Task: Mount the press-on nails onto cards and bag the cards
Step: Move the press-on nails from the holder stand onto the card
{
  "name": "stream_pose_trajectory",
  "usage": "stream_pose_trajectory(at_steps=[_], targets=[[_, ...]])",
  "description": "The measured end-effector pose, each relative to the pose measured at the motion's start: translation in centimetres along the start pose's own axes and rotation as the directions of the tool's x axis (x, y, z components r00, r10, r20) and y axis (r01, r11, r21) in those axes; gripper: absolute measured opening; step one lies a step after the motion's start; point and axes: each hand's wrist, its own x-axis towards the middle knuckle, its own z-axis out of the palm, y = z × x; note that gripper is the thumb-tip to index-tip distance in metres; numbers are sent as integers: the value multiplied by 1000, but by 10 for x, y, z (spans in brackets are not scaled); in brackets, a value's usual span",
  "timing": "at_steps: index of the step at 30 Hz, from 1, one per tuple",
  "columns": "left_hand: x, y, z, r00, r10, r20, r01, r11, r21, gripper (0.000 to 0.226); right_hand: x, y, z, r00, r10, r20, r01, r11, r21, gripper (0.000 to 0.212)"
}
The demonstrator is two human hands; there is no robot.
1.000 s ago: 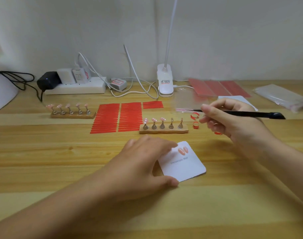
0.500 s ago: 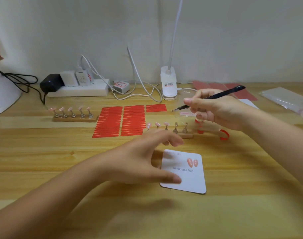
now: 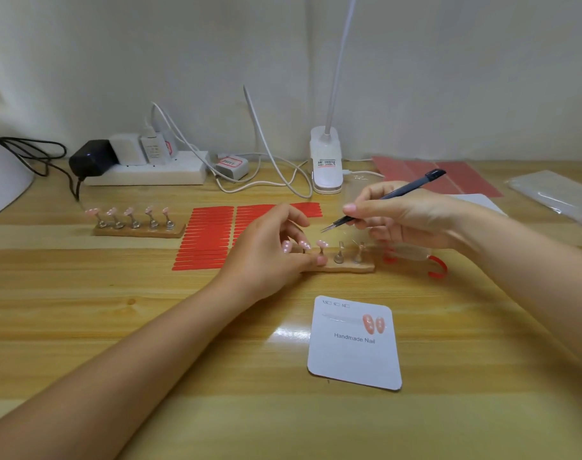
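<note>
The left hand [image 3: 266,250] curls over the near nail stand [image 3: 341,265], fingertips pinching at a pink nail [image 3: 322,243] on its peg. Above the stand, the right hand [image 3: 402,217] grips black tweezers [image 3: 382,199]; the card [image 3: 352,356] lies just in front of the stand, two nails [image 3: 374,323] mounted.

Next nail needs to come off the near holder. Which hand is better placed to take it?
Left. The left hand is already at the near holder, fingers around a nail's stand. The right hand is occupied holding tweezers above it.
</note>
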Motion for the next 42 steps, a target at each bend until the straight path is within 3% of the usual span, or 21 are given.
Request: stream_pose_trajectory(at_steps=[5, 15, 31, 42], targets=[[1, 0, 4, 1000, 16, 22, -12, 991, -137, 38, 3, 4, 0, 999, 19, 50, -21, 999, 25, 12], [1, -1, 2, 997, 54, 61, -43, 983, -180, 36, 5, 1, -5, 997, 66, 44, -68, 997, 43, 13], [1, -1, 2, 993, 78, 84, -63, 982, -177, 38, 8, 3, -3, 985, 162, 52, -166, 982, 89, 20], [1, 1, 1, 990, 113, 81, -107, 991, -76, 34, 7, -1, 0, 985, 167, 30, -169, 981, 96, 18]])
